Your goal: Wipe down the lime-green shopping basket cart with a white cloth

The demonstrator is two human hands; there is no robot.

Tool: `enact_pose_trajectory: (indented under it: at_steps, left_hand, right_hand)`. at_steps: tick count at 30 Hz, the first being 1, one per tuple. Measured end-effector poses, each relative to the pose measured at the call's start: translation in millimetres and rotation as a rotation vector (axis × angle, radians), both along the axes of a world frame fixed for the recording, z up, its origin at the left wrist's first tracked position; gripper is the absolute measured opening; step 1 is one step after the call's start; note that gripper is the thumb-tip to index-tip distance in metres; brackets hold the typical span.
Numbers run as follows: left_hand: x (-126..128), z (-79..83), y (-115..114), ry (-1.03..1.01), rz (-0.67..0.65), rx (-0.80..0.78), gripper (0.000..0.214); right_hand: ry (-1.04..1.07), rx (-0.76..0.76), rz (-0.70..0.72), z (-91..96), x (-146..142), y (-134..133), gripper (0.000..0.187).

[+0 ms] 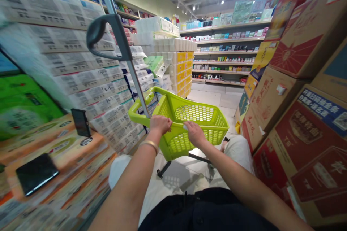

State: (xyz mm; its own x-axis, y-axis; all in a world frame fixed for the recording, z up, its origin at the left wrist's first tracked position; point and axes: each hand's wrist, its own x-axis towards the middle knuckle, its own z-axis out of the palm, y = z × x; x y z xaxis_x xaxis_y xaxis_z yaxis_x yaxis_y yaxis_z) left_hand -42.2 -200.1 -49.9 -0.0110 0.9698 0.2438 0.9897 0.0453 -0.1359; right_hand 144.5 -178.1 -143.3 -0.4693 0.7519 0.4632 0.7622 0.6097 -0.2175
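Observation:
A lime-green plastic shopping cart (pixel 199 110) with perforated sides stands in front of my knees, on dark legs with casters. My left hand (pixel 161 125), a gold bangle at its wrist, is closed on the cart's near rim. To its right, my right hand (pixel 195 133) is at the same rim, its fingers curled over a small white wad (pixel 185 127) that looks like tissue or cloth. Most of the wad is hidden by the fingers. A silver pole (pixel 138 88) with a grey loop handle (pixel 111 38) rises at the cart's left end, beside my left hand.
Stacked paper packs (pixel 89 68) line the left side. Nearer, a dark phone (pixel 37 174) and an upright black device (pixel 80 122) rest on orange packs (pixel 67 155). Cardboard cartons (pixel 306 144) are piled close on the right. Stocked shelves (pixel 225 50) stand beyond a tiled aisle (pixel 210 95).

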Motion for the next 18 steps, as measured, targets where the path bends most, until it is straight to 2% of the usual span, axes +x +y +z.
enact_pose_trajectory:
  at_steps: [4,7,10,15,18]
  left_hand:
    - [-2.0,-0.8,1.7,-0.003,0.006,0.003,0.045]
    - [-2.3,-1.4,3.2,-0.002,-0.001,0.007,0.046]
    - [-2.3,-1.7,4.2,0.004,-0.002,0.008,0.047]
    - [-3.2,-2.1,3.7,0.023,0.013,0.012,0.048]
    - [-5.6,-2.5,3.2,0.033,0.014,0.01,0.049]
  right_hand:
    - [-0.04,-0.009,-0.164,-13.5,59.4,6.6,0.053]
    - [-0.03,-0.036,-0.275,-12.3,70.7,6.5,0.049]
    - [-0.019,-0.088,-0.289,-1.2,40.4,2.5,0.05]
    - [-0.047,-0.084,-0.082,17.9,-29.5,-4.9,0.056]
    - [-0.07,-0.07,-0.018,17.4,-30.0,-3.8,0.055]
